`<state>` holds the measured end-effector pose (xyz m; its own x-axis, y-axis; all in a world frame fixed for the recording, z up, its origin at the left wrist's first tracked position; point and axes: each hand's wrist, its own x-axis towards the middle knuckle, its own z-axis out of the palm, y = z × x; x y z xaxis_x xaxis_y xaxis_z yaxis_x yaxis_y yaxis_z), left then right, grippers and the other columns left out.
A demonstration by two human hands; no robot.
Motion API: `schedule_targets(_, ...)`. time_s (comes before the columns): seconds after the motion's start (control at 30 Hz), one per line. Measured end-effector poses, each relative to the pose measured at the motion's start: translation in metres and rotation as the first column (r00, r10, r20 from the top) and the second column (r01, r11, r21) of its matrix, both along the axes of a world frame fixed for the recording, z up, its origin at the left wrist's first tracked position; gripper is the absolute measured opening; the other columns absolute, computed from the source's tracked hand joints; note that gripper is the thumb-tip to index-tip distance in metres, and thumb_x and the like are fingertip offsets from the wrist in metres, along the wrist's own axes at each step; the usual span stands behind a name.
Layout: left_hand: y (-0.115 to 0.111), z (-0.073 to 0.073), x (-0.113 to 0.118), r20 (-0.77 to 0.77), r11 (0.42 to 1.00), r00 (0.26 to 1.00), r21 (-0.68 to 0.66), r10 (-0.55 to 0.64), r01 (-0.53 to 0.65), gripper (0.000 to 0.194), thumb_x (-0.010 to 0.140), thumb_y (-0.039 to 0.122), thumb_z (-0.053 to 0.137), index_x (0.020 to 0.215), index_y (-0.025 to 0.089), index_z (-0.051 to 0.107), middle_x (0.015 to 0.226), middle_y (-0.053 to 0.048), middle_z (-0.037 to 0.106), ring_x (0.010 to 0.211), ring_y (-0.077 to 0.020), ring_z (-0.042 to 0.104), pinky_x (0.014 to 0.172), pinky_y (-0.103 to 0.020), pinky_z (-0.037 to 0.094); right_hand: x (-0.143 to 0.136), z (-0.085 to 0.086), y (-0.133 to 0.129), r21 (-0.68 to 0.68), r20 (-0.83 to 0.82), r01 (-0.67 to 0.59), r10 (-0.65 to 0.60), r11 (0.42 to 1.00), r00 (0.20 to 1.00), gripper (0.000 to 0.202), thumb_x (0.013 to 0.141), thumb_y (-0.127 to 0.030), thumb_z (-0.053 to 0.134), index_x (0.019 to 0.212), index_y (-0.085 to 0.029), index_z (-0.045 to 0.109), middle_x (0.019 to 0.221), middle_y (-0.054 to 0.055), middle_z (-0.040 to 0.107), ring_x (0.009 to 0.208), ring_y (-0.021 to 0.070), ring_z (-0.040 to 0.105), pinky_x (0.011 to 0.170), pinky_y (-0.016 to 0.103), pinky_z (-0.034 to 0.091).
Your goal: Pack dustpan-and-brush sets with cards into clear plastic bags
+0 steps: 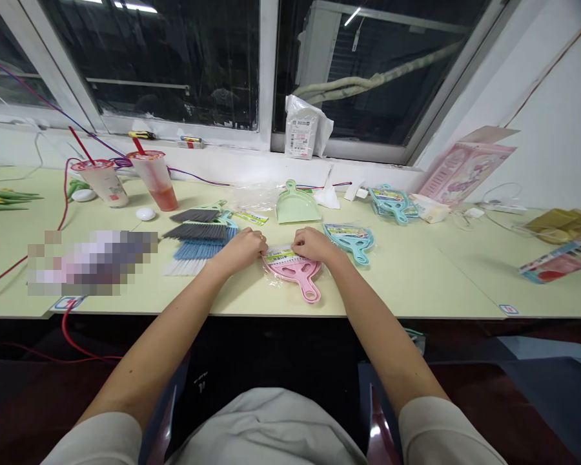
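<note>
A pink dustpan [297, 274] in a clear plastic bag with a printed label lies flat on the pale green table [416, 284], handle pointing toward me. My left hand [242, 248] grips the bag's top left edge. My right hand [312, 244] grips its top right edge by the label. A bagged teal dustpan [351, 239] lies just right of my right hand. Several small brushes [198, 236] with grey, blue and white bristles lie to the left of my left hand.
A bare green dustpan [297, 206] sits behind the hands. More bagged teal dustpans [392, 201] lie at the back right. Two plastic cups with straws [130, 177] stand back left. Red cable [10, 271] crosses the left side. A pink box [465, 169] leans on the wall.
</note>
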<state>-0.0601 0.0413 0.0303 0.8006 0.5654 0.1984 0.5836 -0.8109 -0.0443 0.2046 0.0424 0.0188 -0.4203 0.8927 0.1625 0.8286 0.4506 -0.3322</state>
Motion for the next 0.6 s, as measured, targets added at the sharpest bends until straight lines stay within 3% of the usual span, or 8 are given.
schedule_targets(0.2,-0.0046,0.0011,0.0033,-0.070,0.998,0.997,0.044,-0.038,0.041,0.029,0.087,0.002,0.055,0.077,0.018,0.077,0.080,-0.012,0.069,0.087,-0.0257,0.062,0.085,-0.040,0.043,0.0012,-0.0006,0.0010,0.009,0.002,-0.017,0.017,1.000,1.000,0.022,0.090,-0.020,0.064,0.074,-0.021,0.079,0.095,0.005,0.076,0.090,0.0182,0.065,0.075,0.028,0.042)
schedule_targets(0.43,-0.0046,-0.0001,0.0017,-0.037,0.998,0.998,0.038,-0.044,0.046,0.030,0.090,0.002,0.054,0.075,0.018,0.074,0.078,-0.010,0.066,0.085,-0.0250,0.060,0.082,-0.038,0.044,0.0039,0.0004,-0.0008,-0.027,-0.024,-0.046,0.045,0.999,0.999,0.022,0.092,-0.021,0.064,0.077,-0.019,0.080,0.098,0.006,0.076,0.089,0.0178,0.066,0.078,0.027,0.044)
schedule_targets(0.6,-0.0041,-0.0016,-0.0002,-0.039,0.998,0.999,0.047,-0.035,0.037,0.026,0.092,0.005,0.055,0.078,0.019,0.073,0.082,-0.009,0.066,0.084,-0.0242,0.061,0.081,-0.038,0.043,0.0096,0.0047,-0.0017,-0.022,-0.201,0.013,-0.017,1.000,0.980,0.019,0.092,-0.018,0.062,0.101,-0.019,0.079,0.105,0.006,0.076,0.091,0.0173,0.068,0.082,0.026,0.047)
